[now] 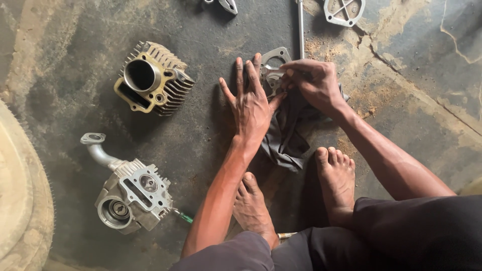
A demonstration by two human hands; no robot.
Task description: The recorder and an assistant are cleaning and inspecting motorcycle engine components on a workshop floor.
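Oily concrete floor (75, 75): left hand (251, 103) spread flat, pinning gasket plate (275, 62); right hand (314, 80) closed on dark rag (283, 135); best wiped with short, firm strokes.

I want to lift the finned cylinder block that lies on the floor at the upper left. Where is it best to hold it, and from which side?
Probably grip the finned cylinder block across its two finned flanks, coming from above. It lies alone on the floor, its round bore facing up and left, so the flanks are free. The fins give a ribbed hold. A thumb hooked inside the bore might steady it.
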